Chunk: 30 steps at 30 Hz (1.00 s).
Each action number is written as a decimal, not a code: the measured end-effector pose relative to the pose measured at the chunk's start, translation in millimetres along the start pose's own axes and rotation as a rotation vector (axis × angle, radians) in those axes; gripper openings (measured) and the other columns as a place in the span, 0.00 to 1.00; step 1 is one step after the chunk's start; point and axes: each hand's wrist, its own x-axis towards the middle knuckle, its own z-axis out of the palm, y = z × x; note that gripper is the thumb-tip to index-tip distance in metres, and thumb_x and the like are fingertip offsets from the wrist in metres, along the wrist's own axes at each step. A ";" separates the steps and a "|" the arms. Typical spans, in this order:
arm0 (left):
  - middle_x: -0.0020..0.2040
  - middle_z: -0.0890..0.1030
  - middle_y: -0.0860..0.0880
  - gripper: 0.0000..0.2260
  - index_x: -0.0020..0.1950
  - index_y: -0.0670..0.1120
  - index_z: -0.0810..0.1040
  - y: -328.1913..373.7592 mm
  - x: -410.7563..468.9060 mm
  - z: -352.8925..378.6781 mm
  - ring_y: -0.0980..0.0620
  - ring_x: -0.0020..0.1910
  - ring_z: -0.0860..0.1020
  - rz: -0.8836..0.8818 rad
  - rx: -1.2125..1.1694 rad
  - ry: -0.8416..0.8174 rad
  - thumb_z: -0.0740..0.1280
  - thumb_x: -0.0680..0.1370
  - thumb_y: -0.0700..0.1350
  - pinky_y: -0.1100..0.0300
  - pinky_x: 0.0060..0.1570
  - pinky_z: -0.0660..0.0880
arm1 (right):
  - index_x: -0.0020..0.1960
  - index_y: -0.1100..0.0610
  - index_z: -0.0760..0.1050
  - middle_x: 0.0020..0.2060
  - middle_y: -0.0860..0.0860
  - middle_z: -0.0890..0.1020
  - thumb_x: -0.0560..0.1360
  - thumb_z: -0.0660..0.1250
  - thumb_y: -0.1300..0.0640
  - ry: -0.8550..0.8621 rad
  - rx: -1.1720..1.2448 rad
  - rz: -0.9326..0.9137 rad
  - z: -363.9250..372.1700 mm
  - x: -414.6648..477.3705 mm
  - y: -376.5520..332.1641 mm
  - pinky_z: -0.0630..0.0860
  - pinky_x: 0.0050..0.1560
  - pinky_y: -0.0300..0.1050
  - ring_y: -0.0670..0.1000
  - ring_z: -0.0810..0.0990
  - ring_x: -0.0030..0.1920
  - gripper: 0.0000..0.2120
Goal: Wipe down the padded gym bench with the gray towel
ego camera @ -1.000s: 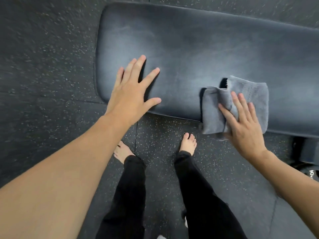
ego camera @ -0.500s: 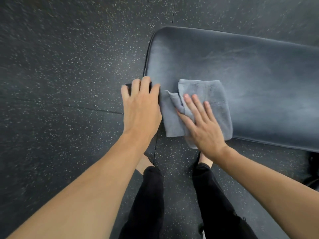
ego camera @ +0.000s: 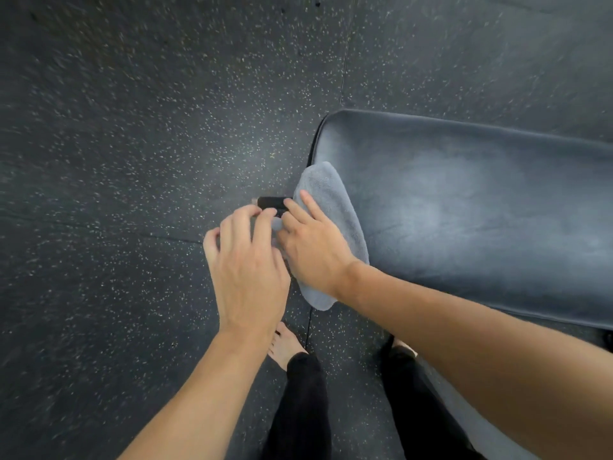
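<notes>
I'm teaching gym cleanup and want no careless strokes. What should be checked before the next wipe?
1. Right hand flat on the towel: ok.
2. Towel on the bench: ok, at its end, partly hanging over the edge.
3. Left hand out of the wiping path: ok, beside the bench end.
4. Left hand's grip on anything: cannot tell; its curled fingertips sit by a black part.
5. Bench top ahead free of objects: ok in the visible stretch.

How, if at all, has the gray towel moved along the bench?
Yes: the gray towel slid along the bench to its rounded end and overhangs it.
</notes>
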 end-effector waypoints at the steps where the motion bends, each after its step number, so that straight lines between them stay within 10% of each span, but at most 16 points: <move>1: 0.61 0.77 0.47 0.19 0.64 0.45 0.76 -0.8 -0.1 -0.9 0.45 0.60 0.75 0.007 -0.013 0.003 0.59 0.74 0.36 0.48 0.62 0.66 | 0.63 0.53 0.79 0.60 0.53 0.80 0.79 0.59 0.50 -0.011 0.006 0.005 -3.8 8.2 5.8 0.48 0.79 0.59 0.59 0.67 0.74 0.17; 7: 0.56 0.77 0.45 0.16 0.59 0.43 0.77 0.0 12.3 -3.9 0.44 0.55 0.76 0.056 -0.056 -0.023 0.58 0.75 0.36 0.47 0.60 0.69 | 0.62 0.52 0.78 0.61 0.54 0.80 0.80 0.56 0.49 -0.051 0.036 0.234 -31.8 80.0 76.2 0.52 0.77 0.56 0.57 0.68 0.71 0.17; 13: 0.56 0.77 0.44 0.11 0.62 0.41 0.76 6.2 47.0 -14.0 0.45 0.55 0.76 0.078 -0.095 -0.042 0.61 0.80 0.38 0.49 0.60 0.71 | 0.62 0.58 0.75 0.58 0.58 0.80 0.82 0.58 0.50 0.147 0.629 0.462 -32.3 77.3 163.7 0.69 0.60 0.51 0.60 0.77 0.60 0.15; 21: 0.61 0.76 0.44 0.14 0.65 0.41 0.74 51.0 75.4 -29.4 0.44 0.59 0.75 0.194 -0.076 -0.068 0.61 0.81 0.45 0.49 0.63 0.70 | 0.79 0.52 0.62 0.81 0.52 0.56 0.82 0.61 0.49 0.309 0.691 0.328 31.2 -28.0 140.7 0.46 0.79 0.57 0.57 0.50 0.81 0.26; 30: 0.68 0.74 0.42 0.20 0.70 0.39 0.72 137.7 95.5 -76.9 0.43 0.70 0.71 0.429 0.019 -0.058 0.63 0.81 0.48 0.45 0.72 0.64 | 0.76 0.51 0.67 0.78 0.54 0.63 0.79 0.60 0.37 0.299 0.736 0.459 13.6 -156.8 205.4 0.67 0.73 0.56 0.55 0.65 0.75 0.30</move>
